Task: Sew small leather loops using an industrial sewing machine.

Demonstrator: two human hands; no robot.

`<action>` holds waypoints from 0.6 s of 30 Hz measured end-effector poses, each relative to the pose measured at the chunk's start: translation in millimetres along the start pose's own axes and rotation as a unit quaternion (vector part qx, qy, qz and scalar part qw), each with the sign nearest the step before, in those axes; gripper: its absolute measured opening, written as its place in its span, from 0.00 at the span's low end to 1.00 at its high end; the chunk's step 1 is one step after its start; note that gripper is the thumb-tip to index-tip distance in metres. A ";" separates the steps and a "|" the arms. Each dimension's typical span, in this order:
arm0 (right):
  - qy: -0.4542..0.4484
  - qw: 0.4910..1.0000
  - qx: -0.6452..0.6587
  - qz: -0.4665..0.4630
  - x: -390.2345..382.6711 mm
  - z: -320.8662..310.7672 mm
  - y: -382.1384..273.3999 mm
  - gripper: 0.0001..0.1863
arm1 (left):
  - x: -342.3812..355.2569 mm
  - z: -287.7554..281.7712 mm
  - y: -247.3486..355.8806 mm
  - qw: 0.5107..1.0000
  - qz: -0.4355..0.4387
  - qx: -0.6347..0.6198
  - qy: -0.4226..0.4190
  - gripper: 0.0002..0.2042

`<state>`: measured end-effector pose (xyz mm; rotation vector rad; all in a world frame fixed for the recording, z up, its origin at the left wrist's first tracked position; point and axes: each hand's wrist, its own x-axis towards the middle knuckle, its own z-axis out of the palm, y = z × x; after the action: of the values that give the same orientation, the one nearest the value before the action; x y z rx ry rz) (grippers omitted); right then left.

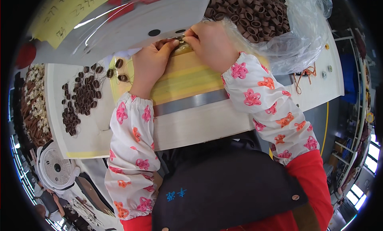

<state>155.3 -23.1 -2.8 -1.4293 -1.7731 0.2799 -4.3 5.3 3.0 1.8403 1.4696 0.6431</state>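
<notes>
Under the lower edge of a white sewing machine, both my hands meet at a small dark piece, too small and too covered to name. From the left, my left hand closes on it with thumb and finger. My right hand pinches at the same spot from the right, its fingertips partly hidden by the machine. Beneath them lies a bed covered in yellow tape with a metal strip along its front. Loose brown loops with thread ends lie just left of my left hand.
Several finished-looking brown loops are heaped on the table at left. A clear plastic bag at the far right holds many brown loops. An orange cord lies near the right edge. A white fan stands at lower left.
</notes>
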 end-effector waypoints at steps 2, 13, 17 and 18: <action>-0.002 1.000 -0.008 0.007 0.0 0.2 1.2 0.05 | 0.2 -0.2 2.0 1.000 0.017 0.007 0.006 0.14; 0.003 0.998 -0.057 -0.032 -2.2 -15.9 -5.6 0.05 | -13.7 -1.8 1.1 0.979 0.190 0.029 0.067 0.14; 0.079 0.983 -0.159 -0.041 6.4 -50.4 6.5 0.03 | -41.2 -25.7 -19.4 0.959 0.233 0.103 0.126 0.16; 0.088 0.970 -0.217 -0.063 10.5 -60.6 12.4 0.03 | -41.9 -37.0 -27.8 0.959 0.224 0.105 0.141 0.17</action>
<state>206.7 -28.4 32.9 -1.5721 -1.8360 -0.3145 -59.1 -24.2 7.0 2.3579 1.3375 1.0360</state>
